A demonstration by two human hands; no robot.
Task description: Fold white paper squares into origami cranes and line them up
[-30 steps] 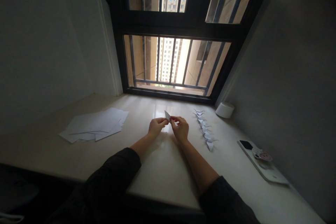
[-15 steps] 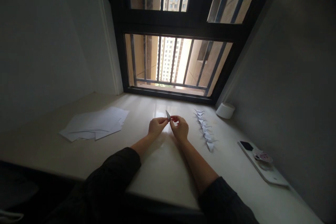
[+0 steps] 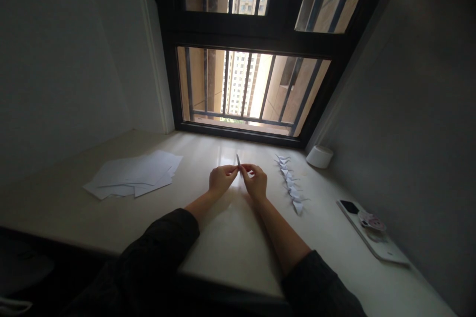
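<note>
A small folded piece of paper (image 3: 238, 160) stands nearly edge-on between my fingertips, above the middle of the white counter. My left hand (image 3: 222, 179) pinches it from the left, thumb and fingers pressed together. From the other side my right hand (image 3: 255, 181) grips the same paper between thumb and forefinger. The fingers cover its lower part. To the right of my right hand, several folded paper cranes (image 3: 292, 183) lie in a row running toward me.
On the left lies a loose stack of white paper sheets (image 3: 137, 173). A white round object (image 3: 320, 156) sits by the right wall, and nearer me a phone (image 3: 375, 237) with a round grip rests on the counter (image 3: 230, 247). Beyond is a dark-framed window (image 3: 253, 138).
The folded paper has turned and now shows a thinner edge. Both hands stay in nearly the same place, still pinching it.
</note>
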